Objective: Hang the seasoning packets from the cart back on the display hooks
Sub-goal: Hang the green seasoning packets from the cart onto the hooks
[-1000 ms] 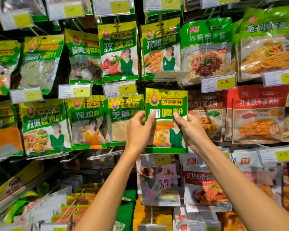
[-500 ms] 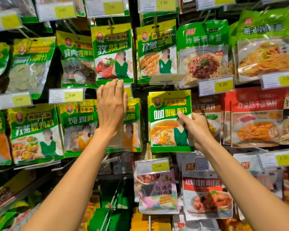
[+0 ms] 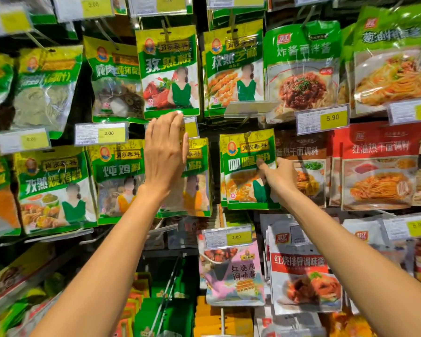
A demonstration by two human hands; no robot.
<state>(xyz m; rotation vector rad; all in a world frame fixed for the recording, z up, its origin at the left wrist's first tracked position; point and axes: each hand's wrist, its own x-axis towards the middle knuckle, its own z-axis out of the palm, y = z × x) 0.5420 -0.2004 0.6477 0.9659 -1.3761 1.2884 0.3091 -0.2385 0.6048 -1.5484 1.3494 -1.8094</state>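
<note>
Both hands are reaching up on outstretched arms (image 3: 107,251): left hand (image 3: 165,152) is hovering flat, fingers released, left of the curry packet (image 3: 243,166); right hand (image 3: 281,177) is pinching its right edge, packet hanging on the display hook (image 3: 247,136).

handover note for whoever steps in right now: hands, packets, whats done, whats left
Left hand: open, fingers straight, over the neighbouring green packet.
Right hand: pinches the right edge of the curry packet.
Curry packet: upright in the middle row, a hook seemingly through its top hole.
Done: this packet looks hung.
Left: release the grip. The cart is out of view, so remaining packets are unknown.
</note>
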